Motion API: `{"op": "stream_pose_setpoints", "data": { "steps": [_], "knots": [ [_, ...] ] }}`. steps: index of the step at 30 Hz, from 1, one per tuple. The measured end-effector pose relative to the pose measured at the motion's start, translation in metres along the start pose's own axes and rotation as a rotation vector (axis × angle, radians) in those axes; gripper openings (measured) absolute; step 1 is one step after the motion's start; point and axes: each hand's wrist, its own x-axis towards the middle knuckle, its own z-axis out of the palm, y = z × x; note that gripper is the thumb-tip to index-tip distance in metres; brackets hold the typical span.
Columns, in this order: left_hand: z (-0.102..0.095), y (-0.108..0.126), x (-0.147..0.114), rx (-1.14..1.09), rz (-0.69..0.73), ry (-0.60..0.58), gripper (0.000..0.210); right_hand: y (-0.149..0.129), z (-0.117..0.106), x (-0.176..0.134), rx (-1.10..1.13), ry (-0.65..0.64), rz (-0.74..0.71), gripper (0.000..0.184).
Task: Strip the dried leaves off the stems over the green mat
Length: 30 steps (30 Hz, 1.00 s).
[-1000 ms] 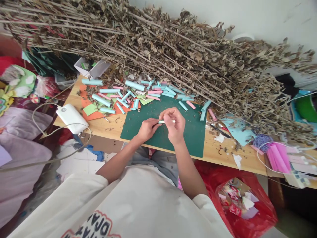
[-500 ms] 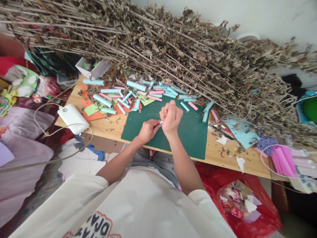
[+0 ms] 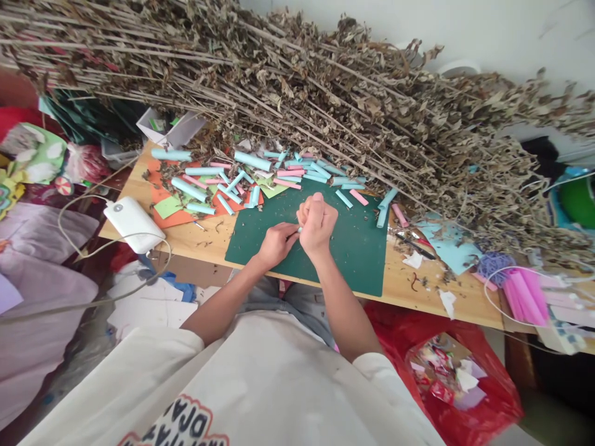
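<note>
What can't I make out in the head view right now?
- Small piece, head view: mostly hidden by the right hand; its full shape can't be told.
- Shirt print, head view: cut off by the bottom edge.
- Scraps in the red bag, head view: too small and blurred to identify.

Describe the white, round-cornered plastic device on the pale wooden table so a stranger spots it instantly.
Find the pale wooden table and go to its left end. Beside the orange paper sheet, near the front edge, lies the white plastic device; an attached pale cable sets it apart from the light blue rolls nearby.
</note>
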Motion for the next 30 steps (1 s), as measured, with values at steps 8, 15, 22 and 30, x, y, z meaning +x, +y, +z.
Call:
{"op": "stream_pose_setpoints", "data": {
  "steps": [8,15,22,30],
  "knots": [
    [-0.001,0.005,0.004,-0.009,-0.045,0.013,0.025,-0.003,-0.004,0.011,0.253,0.103,0.046,0.061],
    [0.001,0.005,0.003,0.004,-0.08,0.024,0.024,-0.031,-0.021,0.011,0.331,0.167,-0.02,0.063],
    [0.002,0.005,0.002,0.007,-0.069,0.047,0.024,-0.04,-0.021,0.002,0.299,0.141,-0.079,0.061],
    [0.003,0.003,0.001,0.004,-0.047,0.05,0.024,-0.009,-0.02,-0.005,0.3,0.251,-0.094,0.059]
  ]
}}
